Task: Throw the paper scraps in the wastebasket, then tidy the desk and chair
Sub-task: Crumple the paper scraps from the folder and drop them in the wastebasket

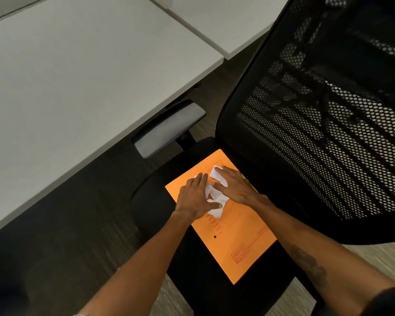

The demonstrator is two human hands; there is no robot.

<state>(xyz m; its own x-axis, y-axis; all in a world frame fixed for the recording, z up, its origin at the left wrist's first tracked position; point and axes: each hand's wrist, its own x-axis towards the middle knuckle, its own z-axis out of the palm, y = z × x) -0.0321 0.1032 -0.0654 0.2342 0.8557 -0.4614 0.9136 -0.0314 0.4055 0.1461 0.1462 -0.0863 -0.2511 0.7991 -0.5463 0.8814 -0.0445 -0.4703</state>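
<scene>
Orange envelope is what jumps out on my feed. It's lying flat on the black seat of the chair, one corner up near the mesh back and the long side running down toward me. It has faint red print and a small dark dot on it.

The scraps are a little bunch of white torn paper sitting on the upper half of the envelope, and both hands are on them. The left hand comes in from the left with its fingers laid out mostly straight over the pile and the thumb pressed on the lower piece. The right hand comes in from the right, fingers spread and flat on the upper piece. Neither hand is closed round anything as far as I can tell, so it's flat palms pressing on the paper, with the scraps bunched between them. Bits of white poke out above, between and below the fingers.

Off to the left is the pale grey desk. Its edge cuts diagonally across the view, and a grey armrest sticks out from just under it. A second desk butts up near the first at the top. Light wood-look floor shows at lower right, and it's darker under the desk.
</scene>
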